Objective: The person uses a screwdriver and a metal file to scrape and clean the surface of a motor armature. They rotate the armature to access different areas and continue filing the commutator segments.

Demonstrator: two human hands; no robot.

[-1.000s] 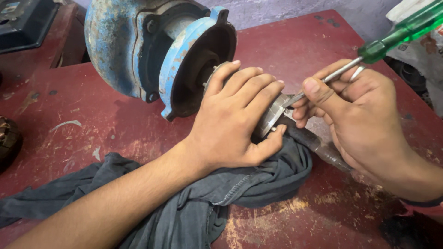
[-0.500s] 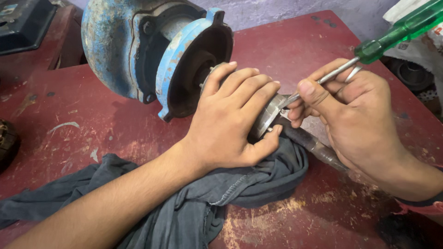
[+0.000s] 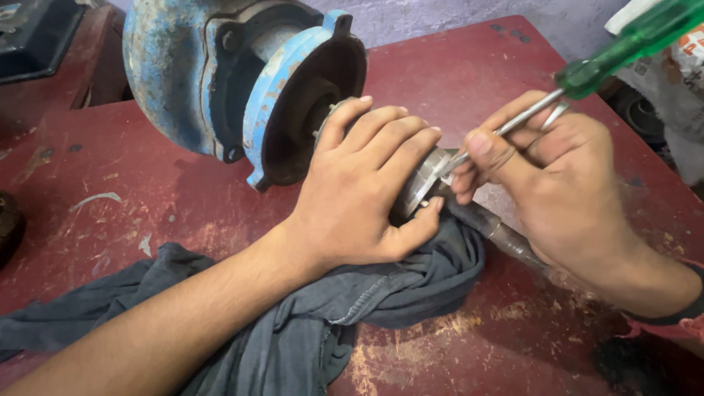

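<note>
My left hand (image 3: 367,187) wraps over a round metal part (image 3: 424,180) on the shaft of a worn blue motor housing (image 3: 242,88), which lies on its side on a red table (image 3: 455,66). My right hand (image 3: 557,176) holds a screwdriver with a green see-through handle (image 3: 631,44); its steel shank runs down between my fingers, and the tip touches the metal part's edge. A dark metal rod (image 3: 499,235) sticks out below my right hand. Most of the metal part is hidden under my left palm.
A dark grey cloth (image 3: 323,323) lies bunched under my left forearm and the part. A black box (image 3: 37,37) sits at the far left corner. A dark round object (image 3: 9,224) is at the left edge, and a bag (image 3: 675,66) at the right.
The view has shifted slightly. Both hands keep their hold, with the screwdriver tip staying at the metal part's edge.
</note>
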